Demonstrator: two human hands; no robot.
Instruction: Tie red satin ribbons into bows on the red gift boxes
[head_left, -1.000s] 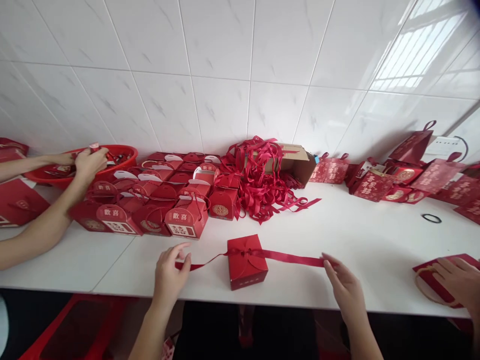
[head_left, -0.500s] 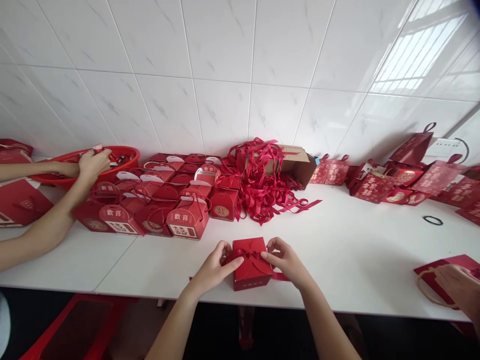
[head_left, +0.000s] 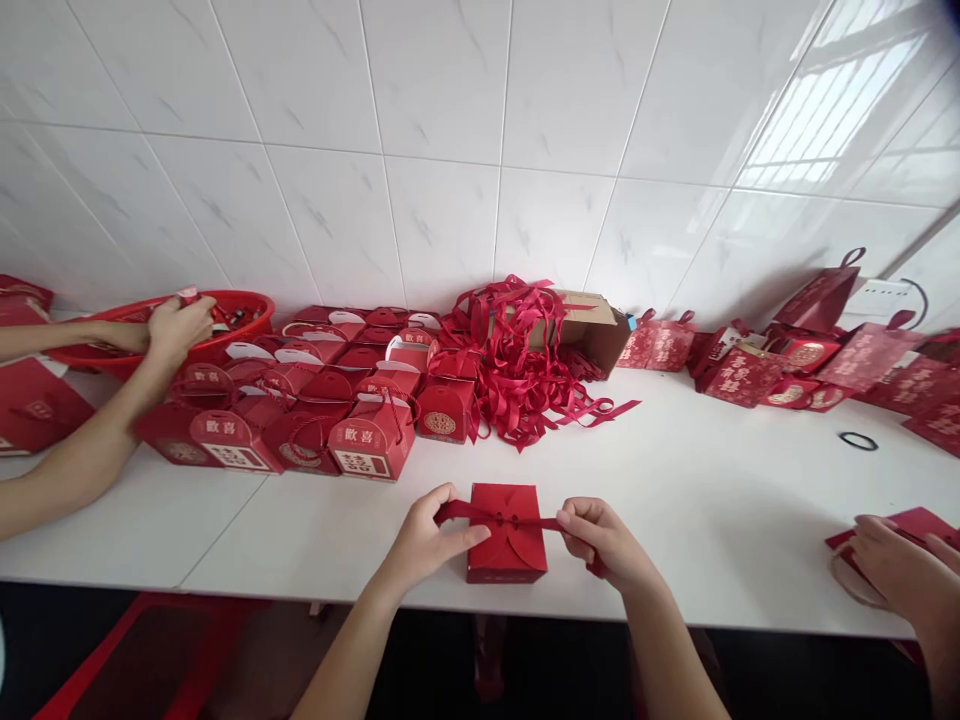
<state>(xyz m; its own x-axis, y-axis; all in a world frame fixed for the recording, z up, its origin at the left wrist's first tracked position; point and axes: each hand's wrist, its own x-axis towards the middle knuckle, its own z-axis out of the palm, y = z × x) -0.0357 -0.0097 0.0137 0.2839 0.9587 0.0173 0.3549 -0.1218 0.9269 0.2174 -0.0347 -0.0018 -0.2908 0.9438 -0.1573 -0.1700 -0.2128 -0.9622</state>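
A small red box [head_left: 507,560] sits on the white table near its front edge. A dark red ribbon [head_left: 528,522] crosses its top and passes through holes at the middle. On the box's left side, my left hand [head_left: 441,535] grips one end of the ribbon, its thumb reaching over the box top. My right hand [head_left: 602,538], just right of the box, pinches the other end, which is stretched taut. Behind the box lies a heap of loose red ribbons [head_left: 525,375], partly spilling from a cardboard box [head_left: 604,335].
Rows of red gift boxes [head_left: 371,435] stand at the left, beside a red basin [head_left: 259,320] with another person's hands. More red bags [head_left: 739,375] and a black ring [head_left: 858,440] are at the right. A person's hand [head_left: 892,570] holds a bag there.
My right hand has moved right, away from the box, drawing the ribbon straight. The other person's hand at the right has shifted slightly left on the red bag.
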